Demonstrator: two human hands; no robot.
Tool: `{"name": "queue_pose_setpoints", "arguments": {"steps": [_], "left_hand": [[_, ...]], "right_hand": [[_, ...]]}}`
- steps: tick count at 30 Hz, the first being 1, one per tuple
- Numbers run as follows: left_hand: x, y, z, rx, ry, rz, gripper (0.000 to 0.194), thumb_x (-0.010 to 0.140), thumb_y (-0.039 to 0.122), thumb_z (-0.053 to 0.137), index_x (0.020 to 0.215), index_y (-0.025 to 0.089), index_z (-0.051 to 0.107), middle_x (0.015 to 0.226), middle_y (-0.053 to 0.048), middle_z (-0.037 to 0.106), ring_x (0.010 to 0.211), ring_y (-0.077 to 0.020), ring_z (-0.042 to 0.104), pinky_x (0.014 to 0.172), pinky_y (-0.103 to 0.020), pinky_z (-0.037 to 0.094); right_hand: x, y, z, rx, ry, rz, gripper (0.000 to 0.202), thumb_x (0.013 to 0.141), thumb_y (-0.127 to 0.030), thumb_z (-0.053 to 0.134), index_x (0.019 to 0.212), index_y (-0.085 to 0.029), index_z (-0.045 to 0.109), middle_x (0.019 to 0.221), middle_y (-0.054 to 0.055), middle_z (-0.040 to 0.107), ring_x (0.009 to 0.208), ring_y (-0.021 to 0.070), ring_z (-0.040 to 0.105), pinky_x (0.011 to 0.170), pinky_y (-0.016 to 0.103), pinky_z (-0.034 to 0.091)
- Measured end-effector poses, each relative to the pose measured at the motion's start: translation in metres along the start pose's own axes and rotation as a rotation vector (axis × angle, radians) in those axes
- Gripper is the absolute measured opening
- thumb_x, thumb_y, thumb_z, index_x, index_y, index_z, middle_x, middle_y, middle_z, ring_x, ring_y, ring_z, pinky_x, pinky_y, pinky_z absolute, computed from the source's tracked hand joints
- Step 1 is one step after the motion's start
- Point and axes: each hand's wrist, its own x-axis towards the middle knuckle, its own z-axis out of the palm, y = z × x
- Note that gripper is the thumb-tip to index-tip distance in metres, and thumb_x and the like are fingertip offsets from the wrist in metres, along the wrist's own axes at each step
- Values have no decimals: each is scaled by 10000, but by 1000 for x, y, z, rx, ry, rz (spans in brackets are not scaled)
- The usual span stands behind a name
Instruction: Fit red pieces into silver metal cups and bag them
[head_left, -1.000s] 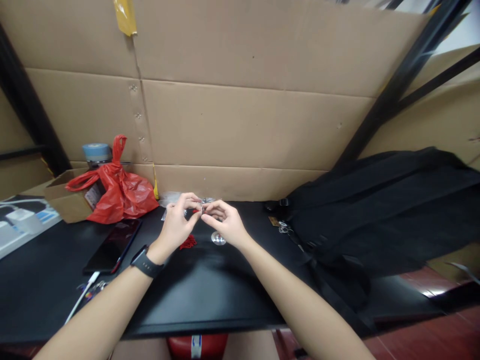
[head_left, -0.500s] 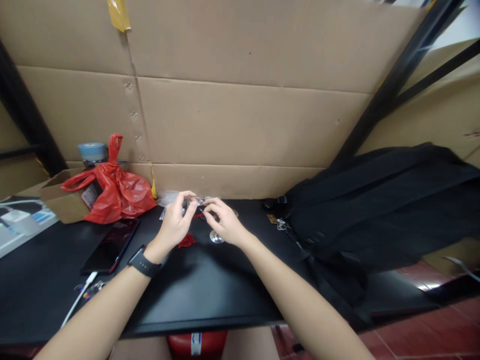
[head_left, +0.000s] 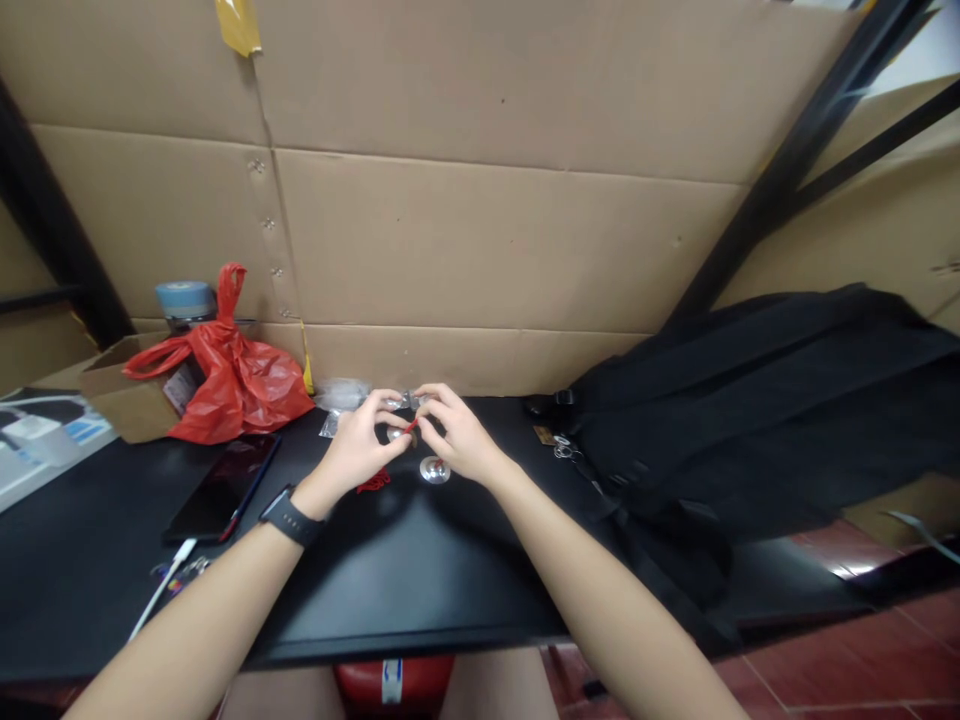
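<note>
Over the black table [head_left: 420, 590], a short piece of red cord [head_left: 410, 426] is pinched between my left hand [head_left: 360, 440] and my right hand [head_left: 459, 436]. Both hands have their fingers curled, tips nearly meeting. A shiny round metal disc [head_left: 435, 470] lies just below my right hand, with a bit of red at its middle. Another metal disc [head_left: 397, 434] shows partly behind the left fingers. Below my left hand is a small heap of red cord [head_left: 375, 481]. Small clear packets [head_left: 330, 424] lie beyond the left hand.
A red plastic bag [head_left: 240, 385] leans on a cardboard box [head_left: 135, 400] at the left. Nearer are a phone [head_left: 221, 490] and a white cable [head_left: 161, 590]. A black backpack [head_left: 765, 410] fills the right side, with keyrings [head_left: 564, 449] beside it. Cardboard stands behind.
The red cord now shows between my fingertips. My right hand has shifted slightly right and up, uncovering more of the metal disc below it.
</note>
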Motion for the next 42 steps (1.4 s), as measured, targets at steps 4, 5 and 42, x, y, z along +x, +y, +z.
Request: {"name": "queue_pose_setpoints", "arguments": {"steps": [4, 5, 42], "left_hand": [[0, 3, -1, 103, 2, -4, 411, 791, 207, 692, 1167, 241, 528, 953, -3, 755, 1027, -204, 702, 952, -336, 466], [0, 3, -2, 131, 5, -9, 396, 795, 193, 688, 1157, 244, 534, 925, 6, 759, 1008, -203, 708, 936, -336, 463], [3, -26, 6, -383, 137, -248, 385, 771, 288, 672, 1095, 191, 487, 822, -4, 664, 747, -150, 699, 736, -303, 590]], "right_hand": [[0, 1, 2, 15, -25, 4, 127, 941, -203, 491, 891, -186, 606, 1188, 125, 572, 1138, 216, 569, 978, 371, 462], [1, 1, 1, 19, -49, 2, 137, 947, -207, 485, 898, -184, 611, 1171, 122, 583, 1113, 210, 578, 961, 360, 465], [-5, 7, 28, 788, -2, 545, 460, 779, -433, 744, 1161, -232, 588, 1093, 73, 683, 718, 171, 740, 614, 287, 627]]}}
